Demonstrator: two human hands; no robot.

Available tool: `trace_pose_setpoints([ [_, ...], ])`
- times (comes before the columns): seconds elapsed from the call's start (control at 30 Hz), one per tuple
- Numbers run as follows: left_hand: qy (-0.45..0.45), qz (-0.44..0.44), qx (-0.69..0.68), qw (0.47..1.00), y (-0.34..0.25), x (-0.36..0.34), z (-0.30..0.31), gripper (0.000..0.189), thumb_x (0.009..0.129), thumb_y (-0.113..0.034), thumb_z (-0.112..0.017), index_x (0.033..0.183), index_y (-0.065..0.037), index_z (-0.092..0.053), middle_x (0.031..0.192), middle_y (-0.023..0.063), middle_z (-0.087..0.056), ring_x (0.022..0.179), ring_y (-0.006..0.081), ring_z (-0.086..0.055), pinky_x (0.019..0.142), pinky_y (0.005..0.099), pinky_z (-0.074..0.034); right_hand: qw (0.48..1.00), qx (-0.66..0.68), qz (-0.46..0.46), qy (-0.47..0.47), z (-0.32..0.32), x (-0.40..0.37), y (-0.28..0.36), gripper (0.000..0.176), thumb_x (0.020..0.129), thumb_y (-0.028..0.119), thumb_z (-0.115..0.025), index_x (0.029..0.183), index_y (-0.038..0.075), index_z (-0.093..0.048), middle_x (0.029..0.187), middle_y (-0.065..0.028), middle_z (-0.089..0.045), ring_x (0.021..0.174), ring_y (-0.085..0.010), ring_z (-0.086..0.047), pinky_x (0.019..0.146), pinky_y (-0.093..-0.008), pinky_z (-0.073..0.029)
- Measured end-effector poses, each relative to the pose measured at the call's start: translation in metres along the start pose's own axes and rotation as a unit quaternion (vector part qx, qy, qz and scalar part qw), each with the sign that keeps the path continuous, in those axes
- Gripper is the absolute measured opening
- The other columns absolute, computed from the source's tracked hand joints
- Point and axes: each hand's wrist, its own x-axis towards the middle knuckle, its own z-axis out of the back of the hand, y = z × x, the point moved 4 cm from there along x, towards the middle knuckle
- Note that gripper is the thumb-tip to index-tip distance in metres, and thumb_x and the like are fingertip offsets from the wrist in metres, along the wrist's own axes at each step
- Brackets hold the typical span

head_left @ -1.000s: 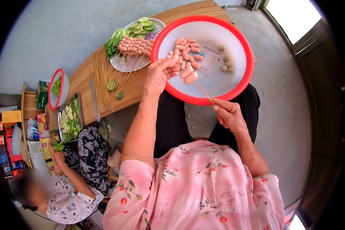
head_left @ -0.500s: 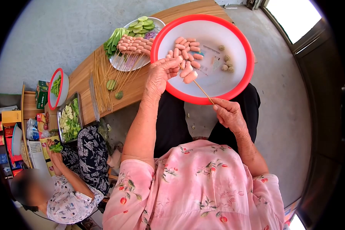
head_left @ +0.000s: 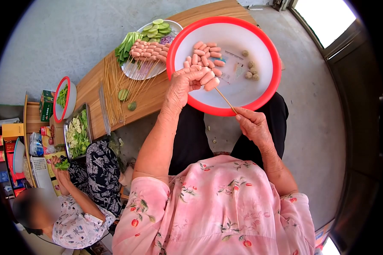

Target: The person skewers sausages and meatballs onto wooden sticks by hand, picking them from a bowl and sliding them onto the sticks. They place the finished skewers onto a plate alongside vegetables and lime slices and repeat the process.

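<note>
Over the white basin with a red rim (head_left: 278, 68), my left hand (head_left: 184, 86) closes on a small sausage at the tip of a stick. Two sausages (head_left: 211, 84) sit side by side on the wooden skewer (head_left: 226, 101), next to my left fingers. Its lower end is pinched in my right hand (head_left: 254, 126), just outside the rim. Loose sausages (head_left: 201, 53) lie in the basin, and several grey-brown balls (head_left: 252, 70) are at its right side. Left of the basin, skewered sausages (head_left: 149, 50) rest on a white plate (head_left: 136, 77).
Bare skewers (head_left: 110, 91) lie on the wooden table (head_left: 83, 90). Green leaves and sliced vegetables share the plate. A tray of cut vegetables (head_left: 77, 134) stands lower left, beside a seated person (head_left: 83, 204) holding greens. A red-rimmed bowl (head_left: 65, 100) is near the wall.
My left hand has moved slightly right and down, up against the sausages on the skewer. The skewer and my right hand have barely moved.
</note>
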Motion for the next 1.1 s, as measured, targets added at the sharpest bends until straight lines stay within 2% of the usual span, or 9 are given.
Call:
trace_pose_setpoints([
  [0.67,-0.046,-0.002,0.018,0.999,-0.010,0.004,0.005,0.028,0.086,-0.029,-0.063,0.096,-0.002,-0.067,0.085,0.0034,-0.065,0.074,0.0109,-0.061,0.070,0.0270,-0.048,0.999,0.020,0.009,-0.035,0.004,0.004,0.001,0.024,0.091,0.010,-0.057,0.113,0.001,-0.063,0.056,0.0069,-0.044,0.045,-0.0021,-0.036,0.040,-0.0195,-0.030],
  [0.73,-0.132,-0.106,0.195,0.966,-0.026,0.008,0.012,0.025,0.087,-0.025,-0.061,0.098,-0.005,-0.068,0.083,0.0058,-0.066,0.073,0.0112,-0.061,0.069,0.0264,-0.048,0.997,0.049,0.018,-0.058,0.010,0.006,0.003,0.025,0.091,0.011,-0.057,0.113,0.000,-0.062,0.055,0.0066,-0.044,0.043,-0.0019,-0.035,0.039,-0.0190,-0.028],
  [0.77,-0.133,-0.105,0.195,0.966,-0.024,0.015,0.019,0.025,0.087,-0.025,-0.061,0.098,-0.005,-0.068,0.083,0.0058,-0.066,0.073,0.0112,-0.061,0.069,0.0264,-0.048,0.997,0.050,0.017,-0.058,0.010,0.006,0.002,0.025,0.091,0.011,-0.057,0.113,0.000,-0.062,0.055,0.0066,-0.044,0.043,-0.0019,-0.035,0.039,-0.0190,-0.028],
  [0.83,-0.138,-0.208,0.513,0.821,-0.026,0.025,0.025,0.017,0.083,-0.020,-0.062,0.096,-0.009,-0.067,0.070,0.0110,-0.066,0.065,0.0232,-0.066,0.066,0.0323,-0.050,0.995,0.050,0.020,-0.081,0.011,0.005,0.002,0.026,0.091,0.011,-0.058,0.114,-0.001,-0.062,0.053,0.0058,-0.042,0.040,-0.0026,-0.033,0.037,-0.0189,-0.025],
  [0.87,-0.138,-0.208,0.514,0.821,-0.026,0.027,0.024,0.017,0.083,-0.020,-0.062,0.096,-0.009,-0.067,0.070,0.0110,-0.066,0.065,0.0232,-0.066,0.066,0.0323,-0.050,0.995,0.051,0.020,-0.081,0.011,0.006,0.003,0.026,0.091,0.011,-0.058,0.114,-0.001,-0.062,0.053,0.0058,-0.042,0.040,-0.0026,-0.033,0.037,-0.0189,-0.025],
  [0.93,0.004,-0.121,0.625,0.772,-0.013,0.036,0.013,0.018,0.081,-0.015,-0.059,0.098,-0.015,-0.067,0.085,0.0125,-0.067,0.079,0.0261,-0.065,0.072,0.0364,-0.050,0.995,0.057,0.021,-0.079,0.010,0.007,0.003,0.027,0.091,0.012,-0.058,0.114,-0.001,-0.062,0.052,0.0056,-0.042,0.040,-0.0027,-0.033,0.037,-0.0188,-0.025],
  [0.97,0.004,-0.121,0.625,0.772,-0.010,0.039,0.013,0.018,0.081,-0.015,-0.059,0.098,-0.015,-0.067,0.085,0.0125,-0.067,0.079,0.0261,-0.065,0.072,0.0364,-0.050,0.995,0.057,0.021,-0.080,0.010,0.007,0.004,0.027,0.091,0.012,-0.058,0.114,-0.001,-0.062,0.052,0.0056,-0.042,0.040,-0.0027,-0.033,0.037,-0.0188,-0.025],
  [1.03,0.058,-0.121,0.791,0.597,0.006,0.051,0.013,0.013,0.083,-0.017,-0.059,0.093,-0.013,-0.068,0.092,0.0079,-0.066,0.092,0.0237,-0.062,0.080,0.0379,-0.048,0.995,0.059,0.016,-0.082,0.011,0.006,0.004,0.027,0.091,0.012,-0.058,0.114,-0.001,-0.062,0.052,0.0055,-0.042,0.040,-0.0028,-0.033,0.037,-0.0189,-0.025],
  [1.1,0.032,-0.135,0.791,0.595,0.022,0.062,0.018,0.016,0.085,-0.019,-0.056,0.097,-0.014,-0.066,0.098,0.0080,-0.064,0.099,0.0258,-0.059,0.082,0.0391,-0.047,0.995,0.061,0.016,-0.082,0.012,0.005,0.003,0.026,0.091,0.012,-0.058,0.114,-0.001,-0.062,0.053,0.0061,-0.043,0.041,-0.0022,-0.034,0.037,-0.0189,-0.026],
])
